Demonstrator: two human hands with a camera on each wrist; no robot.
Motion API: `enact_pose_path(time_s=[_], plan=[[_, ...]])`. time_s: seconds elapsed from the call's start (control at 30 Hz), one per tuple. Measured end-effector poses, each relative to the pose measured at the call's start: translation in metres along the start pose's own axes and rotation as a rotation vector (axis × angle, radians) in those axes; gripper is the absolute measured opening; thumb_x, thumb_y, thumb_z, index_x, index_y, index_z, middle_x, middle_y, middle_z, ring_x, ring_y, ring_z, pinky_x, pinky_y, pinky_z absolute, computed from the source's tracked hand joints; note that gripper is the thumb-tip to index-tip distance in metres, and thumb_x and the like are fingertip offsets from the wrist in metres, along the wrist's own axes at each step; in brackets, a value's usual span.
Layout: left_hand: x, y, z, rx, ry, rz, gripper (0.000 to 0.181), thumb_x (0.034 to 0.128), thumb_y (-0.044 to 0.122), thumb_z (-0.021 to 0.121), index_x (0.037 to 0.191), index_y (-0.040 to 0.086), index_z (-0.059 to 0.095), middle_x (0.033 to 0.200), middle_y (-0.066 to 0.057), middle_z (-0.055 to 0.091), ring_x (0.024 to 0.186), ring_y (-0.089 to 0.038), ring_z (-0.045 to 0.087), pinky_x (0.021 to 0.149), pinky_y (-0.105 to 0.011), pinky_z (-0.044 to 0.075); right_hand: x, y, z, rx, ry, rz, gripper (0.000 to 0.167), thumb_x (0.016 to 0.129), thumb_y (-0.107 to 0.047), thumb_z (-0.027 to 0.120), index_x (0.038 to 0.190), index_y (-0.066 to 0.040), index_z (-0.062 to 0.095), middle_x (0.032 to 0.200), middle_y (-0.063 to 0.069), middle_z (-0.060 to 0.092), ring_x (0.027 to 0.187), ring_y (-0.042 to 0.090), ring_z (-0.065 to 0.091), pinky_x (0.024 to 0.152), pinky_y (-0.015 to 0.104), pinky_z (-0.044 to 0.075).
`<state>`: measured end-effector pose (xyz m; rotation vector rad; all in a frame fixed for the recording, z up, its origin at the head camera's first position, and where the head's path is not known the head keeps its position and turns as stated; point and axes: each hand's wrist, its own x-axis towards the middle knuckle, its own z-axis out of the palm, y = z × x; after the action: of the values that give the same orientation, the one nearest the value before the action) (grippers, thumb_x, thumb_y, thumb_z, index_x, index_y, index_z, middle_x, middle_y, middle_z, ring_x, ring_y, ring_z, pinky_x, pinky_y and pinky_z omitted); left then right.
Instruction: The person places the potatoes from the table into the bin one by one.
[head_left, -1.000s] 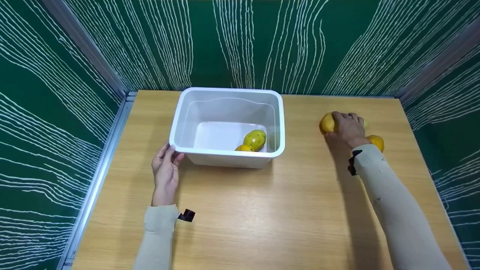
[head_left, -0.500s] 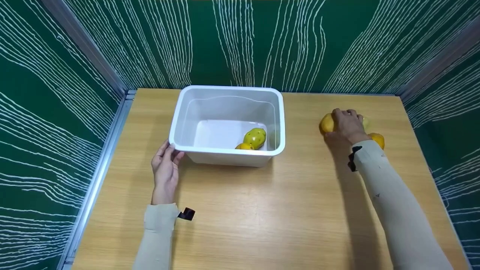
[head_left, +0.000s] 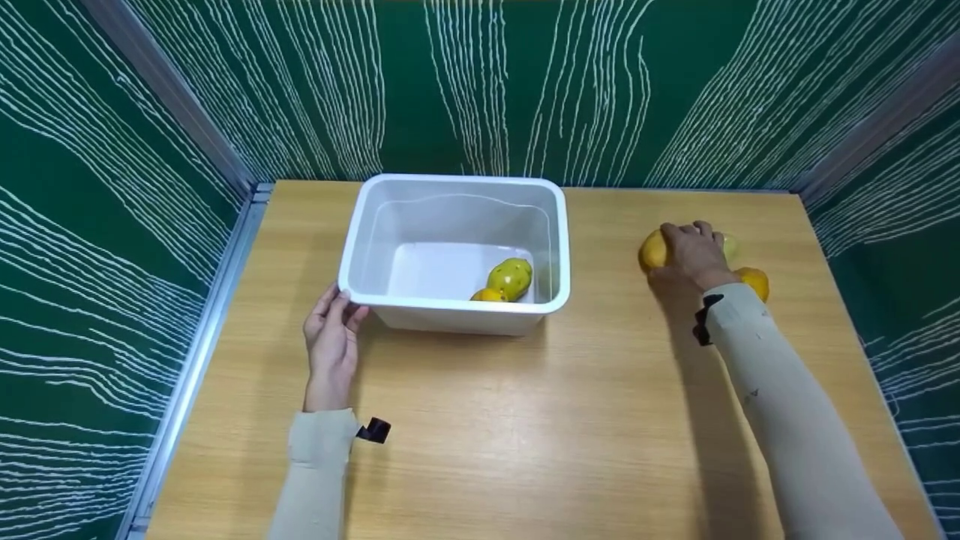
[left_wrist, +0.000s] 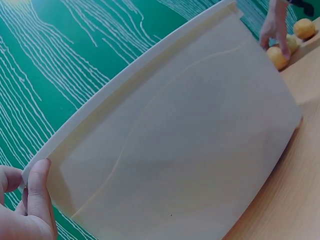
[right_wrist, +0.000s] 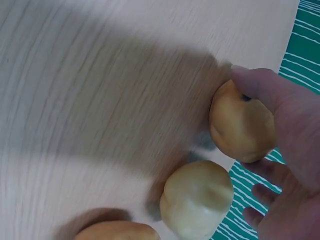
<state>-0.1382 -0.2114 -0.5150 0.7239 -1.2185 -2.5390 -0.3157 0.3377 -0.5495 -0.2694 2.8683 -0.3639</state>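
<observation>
A white bin (head_left: 457, 304) stands left of the table's middle; a green fruit (head_left: 510, 279) and an orange fruit (head_left: 489, 295) lie inside it. The left hand (head_left: 331, 346) pinches the bin's near left rim corner, thumb on the outer side in the left wrist view (left_wrist: 37, 200). At the right, the right hand (head_left: 699, 259) has thumb and fingers round an orange-yellow fruit (head_left: 655, 249) (right_wrist: 241, 122) resting on the table. A pale yellow-green fruit (right_wrist: 196, 200) lies beside it, partly hidden by the hand in the head view.
Another orange fruit (head_left: 753, 283) lies by the right wrist. The wooden table (head_left: 510, 420) is bordered by green walls with white wavy lines (head_left: 405, 90), and a metal rail (head_left: 193, 352) runs along its left edge.
The right hand has shifted very slightly over the fruit, its fingers a little changed in position. The left hand and the bin stay in place.
</observation>
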Motion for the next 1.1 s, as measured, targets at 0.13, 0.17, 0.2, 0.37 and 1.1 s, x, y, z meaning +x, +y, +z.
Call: enact_pose_path(time_s=[0.13,0.17,0.2,0.37,1.1], plan=[[0.000,-0.001,0.000,-0.010,-0.001,0.002,0.043,0.1090,-0.001,0.052,0.151,-0.006,0.046,0.122,-0.013,0.057,0.087,-0.013,0.065,0.073,-0.014,0.064,-0.003,-0.001,0.002,0.018,0.028,0.005,0.088,0.086,-0.027,0.085,0.155,0.005,0.039,0.151,0.039,0.041,0.144,0.060,0.021,0.120,0.077,0.020],[-0.001,-0.002,0.000,-0.015,-0.004,0.003,0.043,0.1090,-0.001,0.051,0.151,-0.007,0.045,0.122,-0.013,0.057,0.087,-0.012,0.065,0.073,-0.014,0.064,-0.005,-0.002,0.002,0.029,0.032,0.012,0.089,0.085,-0.027,0.085,0.155,0.004,0.039,0.151,0.038,0.041,0.144,0.059,0.021,0.119,0.077,0.021],[-0.001,-0.002,0.000,-0.020,-0.007,0.006,0.042,0.1088,-0.002,0.051,0.150,-0.008,0.045,0.121,-0.013,0.056,0.086,-0.012,0.064,0.072,-0.013,0.064,-0.006,-0.002,0.003,0.037,0.034,0.020,0.090,0.084,-0.027,0.085,0.155,0.003,0.039,0.151,0.038,0.042,0.143,0.059,0.021,0.118,0.077,0.021],[-0.001,-0.003,-0.001,-0.024,-0.011,0.016,0.043,0.1087,-0.002,0.051,0.150,-0.010,0.044,0.116,-0.012,0.057,0.084,-0.011,0.065,0.071,-0.013,0.064,-0.008,-0.004,0.003,0.058,0.037,0.038,0.096,0.082,-0.033,0.086,0.158,0.001,0.038,0.152,0.035,0.041,0.144,0.056,0.021,0.119,0.076,0.022],[0.000,-0.001,0.001,-0.016,-0.009,0.018,0.047,0.1083,-0.003,0.050,0.154,-0.010,0.041,0.119,-0.010,0.057,0.084,-0.010,0.064,0.071,-0.013,0.063,-0.020,-0.056,-0.053,0.032,0.216,-0.133,0.087,0.085,-0.028,0.088,0.155,-0.002,0.045,0.148,0.031,0.049,0.139,0.053,0.030,0.120,0.073,0.025]])
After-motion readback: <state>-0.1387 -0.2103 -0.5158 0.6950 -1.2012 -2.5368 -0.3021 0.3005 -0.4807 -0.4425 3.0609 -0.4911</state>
